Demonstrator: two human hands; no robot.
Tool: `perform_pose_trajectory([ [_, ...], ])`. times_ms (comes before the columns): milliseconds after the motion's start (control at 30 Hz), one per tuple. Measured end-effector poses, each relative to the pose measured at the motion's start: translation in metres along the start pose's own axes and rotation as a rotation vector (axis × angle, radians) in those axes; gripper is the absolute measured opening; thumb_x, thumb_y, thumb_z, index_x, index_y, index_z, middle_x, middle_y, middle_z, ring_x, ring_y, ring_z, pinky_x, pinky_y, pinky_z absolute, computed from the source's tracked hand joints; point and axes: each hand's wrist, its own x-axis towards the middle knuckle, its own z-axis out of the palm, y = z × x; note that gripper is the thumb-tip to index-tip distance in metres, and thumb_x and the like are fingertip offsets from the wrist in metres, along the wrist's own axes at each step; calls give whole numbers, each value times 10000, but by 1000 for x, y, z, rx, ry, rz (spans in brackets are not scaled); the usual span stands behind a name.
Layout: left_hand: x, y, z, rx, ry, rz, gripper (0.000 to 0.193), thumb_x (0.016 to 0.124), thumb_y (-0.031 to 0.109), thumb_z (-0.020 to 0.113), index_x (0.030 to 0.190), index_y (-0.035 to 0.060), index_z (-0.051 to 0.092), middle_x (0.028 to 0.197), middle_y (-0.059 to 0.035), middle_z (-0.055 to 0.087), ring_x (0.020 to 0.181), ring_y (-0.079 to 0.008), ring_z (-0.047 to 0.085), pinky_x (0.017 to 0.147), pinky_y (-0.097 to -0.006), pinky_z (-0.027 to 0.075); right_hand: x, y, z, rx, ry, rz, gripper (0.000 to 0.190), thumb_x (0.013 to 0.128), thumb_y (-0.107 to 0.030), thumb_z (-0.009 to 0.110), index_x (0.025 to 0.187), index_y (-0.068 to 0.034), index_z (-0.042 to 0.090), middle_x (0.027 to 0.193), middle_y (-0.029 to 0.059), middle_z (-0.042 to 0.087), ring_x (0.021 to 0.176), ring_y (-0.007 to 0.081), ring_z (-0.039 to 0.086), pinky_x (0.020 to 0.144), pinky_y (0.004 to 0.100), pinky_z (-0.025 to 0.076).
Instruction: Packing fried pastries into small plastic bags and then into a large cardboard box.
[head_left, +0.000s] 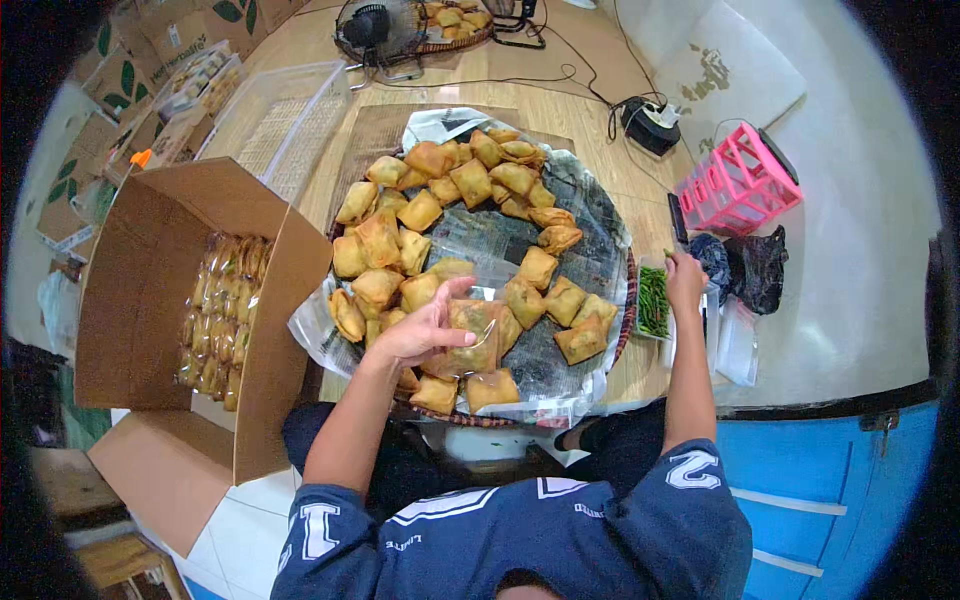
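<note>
My left hand (420, 330) holds a clear plastic bag (487, 334) with fried pastry inside, above the near part of a round woven tray (624, 330). Sheets of newspaper (592, 217) line the tray, and many golden, square fried pastries (471, 184) lie around it in a loose ring. At the tray's right stands a clear container of green chillies (652, 300). Just above and beside that container is my right hand (684, 281), its fingertips pinched on a small green piece that looks like a chilli.
An open cardboard box (142, 300) at the left holds rows of bagged pastries (225, 315). Behind it stands a clear plastic bin (281, 112). To the right are a pink plastic basket (739, 180), black plastic bags (757, 270) and clear bags (739, 345). A fan (375, 30) and cables lie beyond.
</note>
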Motion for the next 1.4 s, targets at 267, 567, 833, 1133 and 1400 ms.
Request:
perform_pose_trajectory([
  [267,9,-7,8,82,-231,52,908,658,364,756,1314,37,220,1231,-85,384,1148,-156,367,960,-281,297,-16,-171,-44,1242,-996,-294,115,778,-72,623,863,5,616,759,27,601,707,83,562,645,203,451],
  [567,13,-24,1,78,14,123,859,702,441,703,1302,38,240,1087,-62,482,993,-131,471,848,-253,388,-32,-221,-12,1331,-1112,-838,153,769,-153,658,822,-11,631,823,48,573,844,127,528,735,274,423],
  [833,16,-20,-7,302,355,188,367,829,243,610,1074,26,443,939,-39,551,854,-82,516,757,-216,423,-46,-212,-25,1438,-895,-580,128,784,-115,636,846,-8,603,974,97,519,921,167,536,795,305,457],
  [1133,19,-20,3,-51,430,394,93,866,111,538,865,26,500,853,-55,608,795,-94,562,716,-214,446,-71,-218,-26,1535,-935,-222,151,772,-44,641,708,-28,505,793,19,552,713,73,538,650,198,460],
  [1400,6,-7,27,296,418,399,77,857,96,543,850,21,527,768,-17,581,705,-64,521,651,-203,418,-55,-246,-46,1583,-784,-293,198,773,-119,651,801,-71,461,775,-5,551,727,68,530,670,198,431],
])
